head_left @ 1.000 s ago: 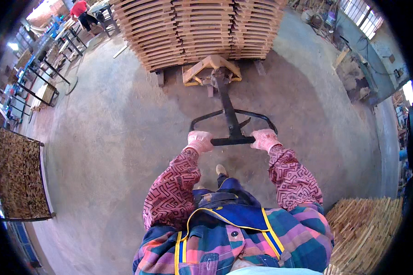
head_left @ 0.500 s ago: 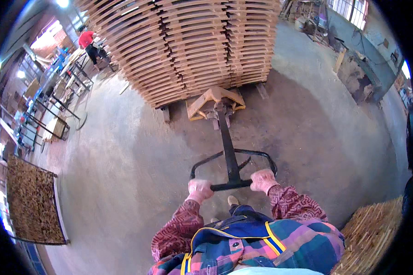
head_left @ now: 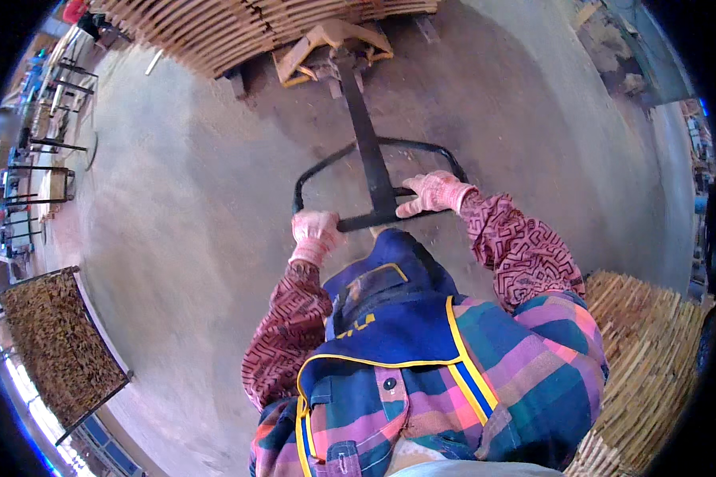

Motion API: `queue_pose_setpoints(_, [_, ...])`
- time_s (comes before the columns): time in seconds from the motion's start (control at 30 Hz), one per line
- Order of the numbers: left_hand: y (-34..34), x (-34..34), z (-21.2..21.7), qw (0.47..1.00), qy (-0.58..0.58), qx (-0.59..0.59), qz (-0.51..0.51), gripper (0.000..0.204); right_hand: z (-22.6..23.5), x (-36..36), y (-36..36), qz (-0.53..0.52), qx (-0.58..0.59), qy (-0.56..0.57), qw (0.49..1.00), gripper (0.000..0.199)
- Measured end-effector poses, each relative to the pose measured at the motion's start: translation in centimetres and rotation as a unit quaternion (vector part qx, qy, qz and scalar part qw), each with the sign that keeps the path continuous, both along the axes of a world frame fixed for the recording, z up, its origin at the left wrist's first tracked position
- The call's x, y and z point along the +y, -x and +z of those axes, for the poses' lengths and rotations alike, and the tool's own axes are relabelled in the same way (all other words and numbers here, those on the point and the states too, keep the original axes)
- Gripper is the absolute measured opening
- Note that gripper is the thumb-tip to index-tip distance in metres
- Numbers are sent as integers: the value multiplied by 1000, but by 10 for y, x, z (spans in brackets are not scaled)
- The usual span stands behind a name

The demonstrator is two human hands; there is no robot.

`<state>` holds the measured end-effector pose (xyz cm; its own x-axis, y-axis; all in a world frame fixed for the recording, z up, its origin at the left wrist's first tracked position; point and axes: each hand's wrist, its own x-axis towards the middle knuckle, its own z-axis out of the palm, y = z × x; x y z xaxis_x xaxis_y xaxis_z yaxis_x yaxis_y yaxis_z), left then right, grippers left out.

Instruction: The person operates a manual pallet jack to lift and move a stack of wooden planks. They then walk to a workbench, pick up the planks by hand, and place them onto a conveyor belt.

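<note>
A pallet jack's black handle (head_left: 364, 143) slopes up from its yellow base (head_left: 332, 35) toward me and ends in a loop with a crossbar. My left hand (head_left: 316, 233), in a pink-and-white work glove, is closed round the crossbar's left end. My right hand (head_left: 435, 193), gloved alike, is on the handle's right side close to the shaft, thumb and fingers about a small lever and the bar there. Its far fingers are partly hidden. Beyond the base stands a tall stack of wooden slats (head_left: 207, 36), cut off by the upper edge.
At right, beside me, lies a large pile of thin wooden strips (head_left: 640, 358). A framed rack of brown pieces (head_left: 64, 342) stands at left. Benches with black legs (head_left: 56, 151) line the far left, where a person in red (head_left: 75, 11) is partly visible. Concrete floor surrounds the jack.
The view has tilted down, so the stack and base sit higher in the picture. My right hand has shifted from the crossbar's right end inward toward the shaft; the left keeps its hold.
</note>
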<state>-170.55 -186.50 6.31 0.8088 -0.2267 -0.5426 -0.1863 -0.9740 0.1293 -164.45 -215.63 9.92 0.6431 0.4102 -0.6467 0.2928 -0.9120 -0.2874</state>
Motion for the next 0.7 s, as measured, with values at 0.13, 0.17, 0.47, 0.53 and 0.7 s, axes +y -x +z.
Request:
queue_pose_setpoints(0.13, [-6, 1, 5, 998, -24, 47, 21, 28, 20, 29, 9, 33, -15, 90, 995, 88])
queue_pose_setpoints(0.17, [-7, 1, 11, 998, -29, 52, 24, 29, 20, 32, 9, 33, -2, 105, 994, 88])
queue_pose_setpoints(0.47, [-8, -3, 28, 997, -46, 53, 34, 30, 18, 29, 23, 12, -59, 90, 994, 50])
queue_pose_setpoints(0.53, [-9, -3, 25, 996, -54, 58, 34, 28, 17, 29, 26, 21, -77, 98, 992, 50])
queue_pose_setpoints(0.7, [-5, -2, 20, 998, -30, 39, 34, 29, 31, 32, 31, 2, -58, 109, 992, 59])
